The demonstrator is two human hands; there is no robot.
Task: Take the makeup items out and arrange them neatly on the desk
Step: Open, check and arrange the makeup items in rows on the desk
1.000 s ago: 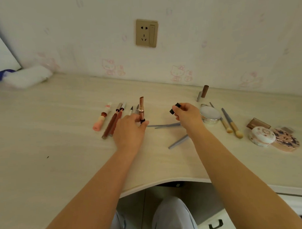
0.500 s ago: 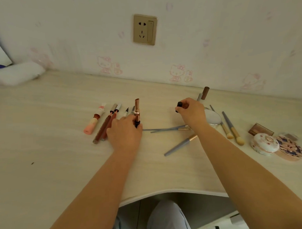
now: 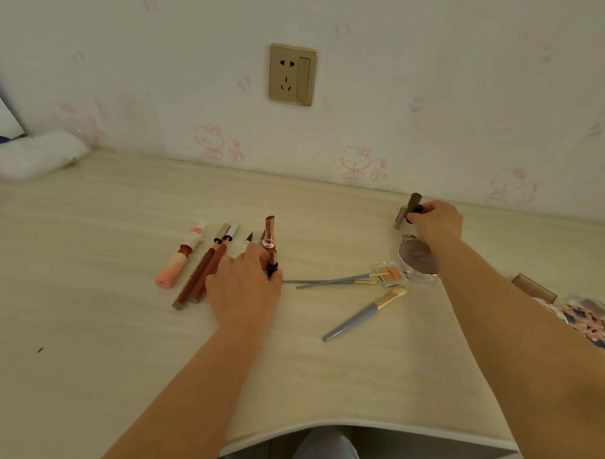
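Observation:
My left hand (image 3: 243, 288) holds a rose-gold lipstick tube (image 3: 270, 242) at the right end of a row on the desk: a pink brush (image 3: 179, 263), two dark red lip pencils (image 3: 205, 272) and two thin liners partly hidden under my fingers. My right hand (image 3: 436, 223) reaches to the back of the desk and pinches a small black-tipped item (image 3: 417, 210) next to a brown-capped tube (image 3: 410, 206). Below it lie a round silver compact (image 3: 417, 258), a small orange blush pan (image 3: 390, 274), two thin grey brushes (image 3: 330, 281) and a thicker grey brush (image 3: 364, 313).
At the right edge sit a brown box (image 3: 533, 288) and a patterned round case (image 3: 592, 325), half behind my forearm. A white cloth (image 3: 34, 156) lies at the far left. A gold wall socket (image 3: 292, 75) is above the desk. The desk's front edge (image 3: 335, 429) curves over my knees.
My right hand has moved away from the middle to the far right back, carrying the small black-tipped item up to the brown-capped tube. My left hand has stayed on the lipstick tube.

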